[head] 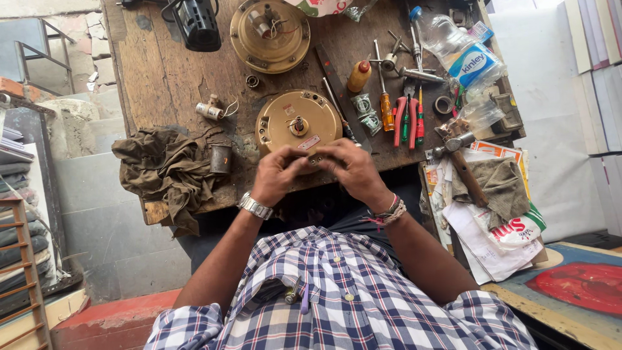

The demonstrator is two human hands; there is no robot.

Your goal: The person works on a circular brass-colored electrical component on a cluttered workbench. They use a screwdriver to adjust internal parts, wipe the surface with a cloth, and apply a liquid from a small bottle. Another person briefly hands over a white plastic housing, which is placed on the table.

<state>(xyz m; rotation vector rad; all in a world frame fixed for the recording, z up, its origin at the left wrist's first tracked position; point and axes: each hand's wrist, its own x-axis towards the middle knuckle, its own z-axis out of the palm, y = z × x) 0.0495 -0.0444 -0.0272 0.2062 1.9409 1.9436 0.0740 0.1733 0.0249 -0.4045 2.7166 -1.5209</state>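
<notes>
A round brass-coloured motor housing [295, 116] lies on the worn wooden workbench [165, 78], close to its near edge. My left hand [277, 174] and my right hand [353, 170] meet just in front of it, fingers pinched together on a small metal part [313, 159] at the housing's near rim. What exactly the fingers hold is too small to tell. A second, similar round housing [269, 34] with wires sits farther back. My left wrist wears a metal watch, and my right wrist carries thread bands.
A crumpled brown rag [165, 170] hangs off the bench's left front. Screwdrivers and pliers [407, 120], an orange bottle [358, 76], a plastic water bottle [460, 52] and a hammer [459, 159] lie to the right. Papers and a cloth cover a side surface [499, 220].
</notes>
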